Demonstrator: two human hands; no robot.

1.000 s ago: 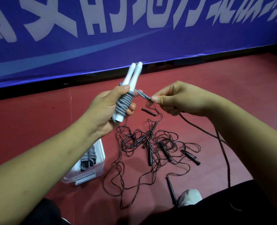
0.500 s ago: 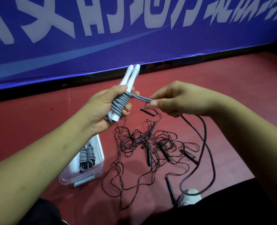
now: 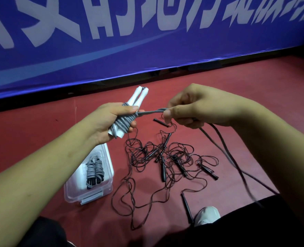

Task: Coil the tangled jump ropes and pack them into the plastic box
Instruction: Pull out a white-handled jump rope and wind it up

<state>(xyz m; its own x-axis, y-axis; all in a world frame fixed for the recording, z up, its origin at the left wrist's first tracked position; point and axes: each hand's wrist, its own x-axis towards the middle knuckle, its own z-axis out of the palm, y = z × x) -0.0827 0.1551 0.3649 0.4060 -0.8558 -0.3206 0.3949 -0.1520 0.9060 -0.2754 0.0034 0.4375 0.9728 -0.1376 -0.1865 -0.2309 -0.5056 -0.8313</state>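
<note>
My left hand point(image 3: 106, 122) grips two white jump-rope handles point(image 3: 138, 97) held side by side, with grey rope point(image 3: 124, 122) wound in several turns around them. My right hand point(image 3: 192, 107) pinches the free stretch of that grey rope just right of the coil; the rest trails down to the right, blurred. Below my hands, a tangle of thin dark ropes with black handles point(image 3: 165, 157) lies on the red floor. A clear plastic box point(image 3: 104, 191) sits under my left forearm, holding two coiled grey ropes point(image 3: 94, 172).
A blue banner with white lettering point(image 3: 147, 41) stands along the far edge of the red floor point(image 3: 254, 77). My white shoe point(image 3: 208, 214) and dark trouser legs fill the bottom of the view. One black handle point(image 3: 161, 122) lies apart near my right hand.
The handles have tipped to a steeper lean. My right hand has drawn the grey rope further right, and the trailing loop has swung across the floor at the right.
</note>
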